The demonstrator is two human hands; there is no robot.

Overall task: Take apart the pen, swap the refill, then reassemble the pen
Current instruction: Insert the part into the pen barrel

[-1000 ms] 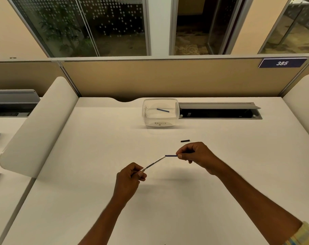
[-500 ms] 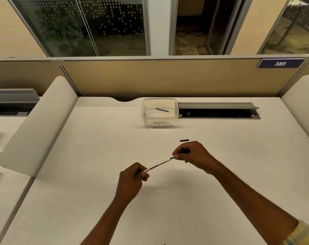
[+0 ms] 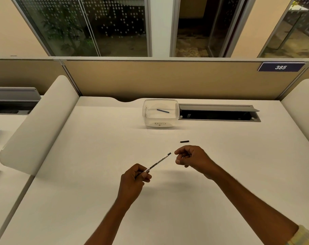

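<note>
My left hand [image 3: 134, 179] pinches the lower end of a white pen barrel [image 3: 158, 162] with black print, which slants up to the right with a dark tip at its upper end. My right hand [image 3: 190, 157] hovers just right of that tip, fingers loosely curled and apart, holding nothing that I can see. A small black pen cap [image 3: 184, 141] lies on the desk just beyond my right hand. A blue refill [image 3: 162, 111] lies inside the clear tub [image 3: 159, 121] labelled "RECYCLE" at the back of the desk.
The white desk [image 3: 97, 156] has an open cable tray [image 3: 219, 114] right of the tub. Curved white dividers [image 3: 40, 124] stand at both sides, and a tan partition [image 3: 167, 78] closes the back.
The blue refill that stuck out of the barrel has gone fully in. My right hand has let go and drawn back a little to the right.
</note>
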